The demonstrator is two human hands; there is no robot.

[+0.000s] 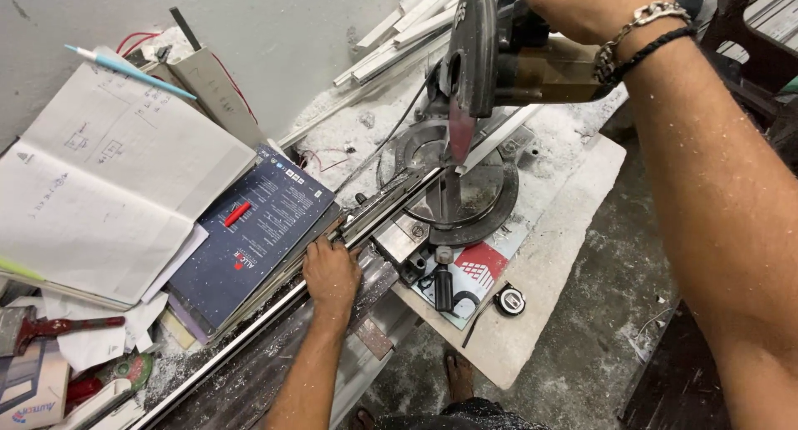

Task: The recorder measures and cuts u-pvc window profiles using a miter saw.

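My left hand presses flat on a long metal profile that runs along the saw's fence toward the blade. My right hand, with a chain bracelet and a black band on the wrist, grips the handle of a miter saw at the top of the view. The saw head is raised, and its spinning blade hangs just above the round turntable. A short white profile piece lies to the right of the blade.
An open notebook with a blue pen lies at left above a dark blue catalogue carrying a red marker. A tape measure rests on the white board. Aluminium offcuts pile at the back. Metal chips cover the bench.
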